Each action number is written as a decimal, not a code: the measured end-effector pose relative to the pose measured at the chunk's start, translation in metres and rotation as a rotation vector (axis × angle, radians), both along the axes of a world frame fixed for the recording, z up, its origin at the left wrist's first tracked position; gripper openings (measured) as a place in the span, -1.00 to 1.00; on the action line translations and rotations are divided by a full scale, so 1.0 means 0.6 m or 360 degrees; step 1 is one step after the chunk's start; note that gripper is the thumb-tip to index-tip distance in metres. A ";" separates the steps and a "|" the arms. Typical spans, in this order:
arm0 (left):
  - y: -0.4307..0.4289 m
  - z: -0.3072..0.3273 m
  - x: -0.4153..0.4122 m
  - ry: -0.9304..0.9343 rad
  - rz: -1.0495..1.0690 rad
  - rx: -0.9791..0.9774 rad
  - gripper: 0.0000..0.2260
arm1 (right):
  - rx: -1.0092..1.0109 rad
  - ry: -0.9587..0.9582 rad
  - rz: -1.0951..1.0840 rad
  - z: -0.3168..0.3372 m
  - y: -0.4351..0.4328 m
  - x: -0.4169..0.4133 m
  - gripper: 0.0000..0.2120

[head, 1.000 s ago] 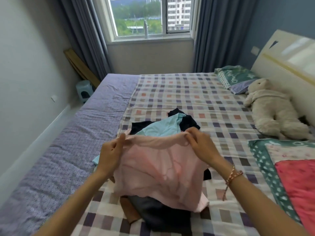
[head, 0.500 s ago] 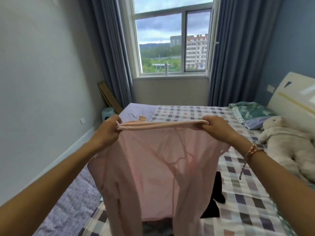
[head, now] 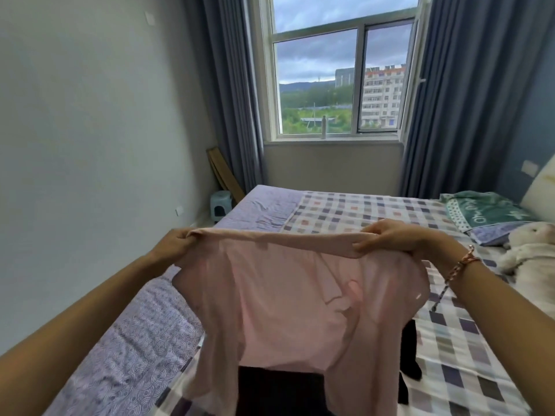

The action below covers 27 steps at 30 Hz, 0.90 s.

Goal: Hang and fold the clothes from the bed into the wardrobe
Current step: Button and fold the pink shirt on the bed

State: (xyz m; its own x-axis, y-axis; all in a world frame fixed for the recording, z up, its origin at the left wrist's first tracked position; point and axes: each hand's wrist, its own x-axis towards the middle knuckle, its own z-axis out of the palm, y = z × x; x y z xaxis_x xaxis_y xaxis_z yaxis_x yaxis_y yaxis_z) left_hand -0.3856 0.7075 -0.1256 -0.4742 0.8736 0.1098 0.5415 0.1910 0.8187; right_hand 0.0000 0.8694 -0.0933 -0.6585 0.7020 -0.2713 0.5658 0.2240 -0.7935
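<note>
We had lifted the thin pink cotton garment (head: 294,301) off the checked bed (head: 375,211), both hands (head: 172,244) (head: 387,237) pinching its top edge taut — ready for folding.

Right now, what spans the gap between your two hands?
In the head view, the pink garment's taut top edge runs from left hand to right hand; nothing else.

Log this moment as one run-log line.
stage: lifting garment | left hand: gripping pink top | right hand: gripping same top | top: stretched between hands above bed | dark clothes: on bed
</note>
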 end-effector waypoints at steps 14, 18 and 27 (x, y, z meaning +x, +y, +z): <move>0.128 -0.044 0.028 0.0761 0.0695 -0.0618 -0.81 | 0.0580 -0.0628 -0.0719 -0.095 0.068 -0.063 -0.88; 0.173 -0.045 0.030 0.0025 0.0713 -0.0107 -0.75 | -0.0236 0.0286 -0.1310 -0.092 0.086 -0.077 -0.76; 0.295 0.072 0.030 -0.0757 0.0524 0.0492 -0.70 | 0.0336 0.0909 -0.1060 -0.027 0.159 -0.112 -0.77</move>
State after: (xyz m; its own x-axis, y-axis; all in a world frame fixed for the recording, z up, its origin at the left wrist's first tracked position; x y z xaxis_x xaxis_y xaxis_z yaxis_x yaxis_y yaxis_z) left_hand -0.3673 0.8843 -0.0824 -0.7701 0.6364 0.0448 0.0601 0.0025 0.9982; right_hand -0.0674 0.9648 -0.1093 -0.0927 0.9843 0.1504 0.1628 0.1640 -0.9729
